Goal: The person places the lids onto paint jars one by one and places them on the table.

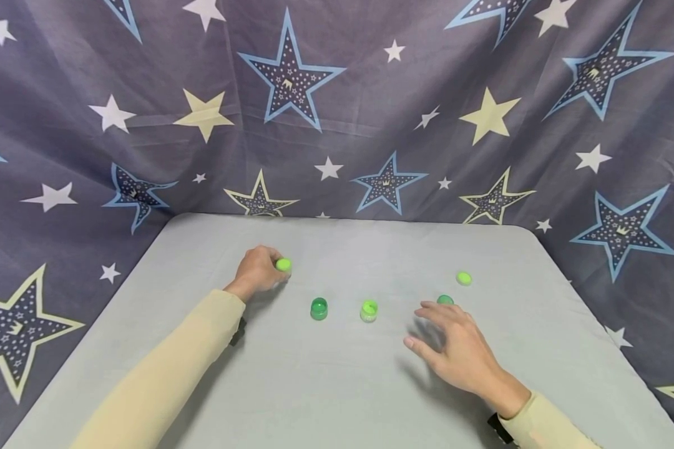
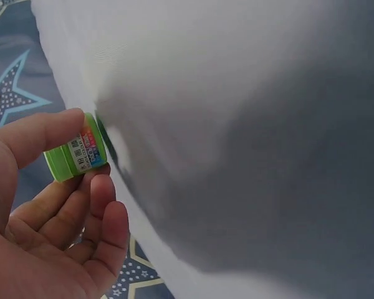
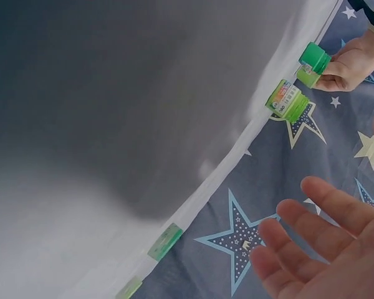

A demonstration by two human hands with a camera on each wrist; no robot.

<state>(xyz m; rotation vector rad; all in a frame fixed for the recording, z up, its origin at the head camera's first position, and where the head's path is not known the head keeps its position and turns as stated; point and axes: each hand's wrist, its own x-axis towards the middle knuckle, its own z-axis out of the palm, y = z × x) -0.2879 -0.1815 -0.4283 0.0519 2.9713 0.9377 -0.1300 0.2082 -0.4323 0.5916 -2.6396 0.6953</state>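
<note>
At the left of the table, my left hand (image 1: pixel 260 269) pinches a small labelled light green jar (image 2: pixel 86 152) between thumb and fingers; its lid is on, as the head view shows. My right hand (image 1: pixel 459 350) is held over the table with fingers spread and nothing in it. Just beyond its fingertips lies a dark green lid (image 1: pixel 445 300), partly hidden by them in the head view. A light green lid (image 1: pixel 463 278) lies farther back. Between the hands stand an open dark green jar (image 1: pixel 319 310) and an open light green jar (image 1: pixel 369 311), both upright.
A pale grey cloth covers the table (image 1: pixel 292 386), which has rounded back corners. Behind it and along both sides hangs a dark curtain (image 1: pixel 348 125) printed with stars. Both sleeves are cream, with a dark strap at each wrist.
</note>
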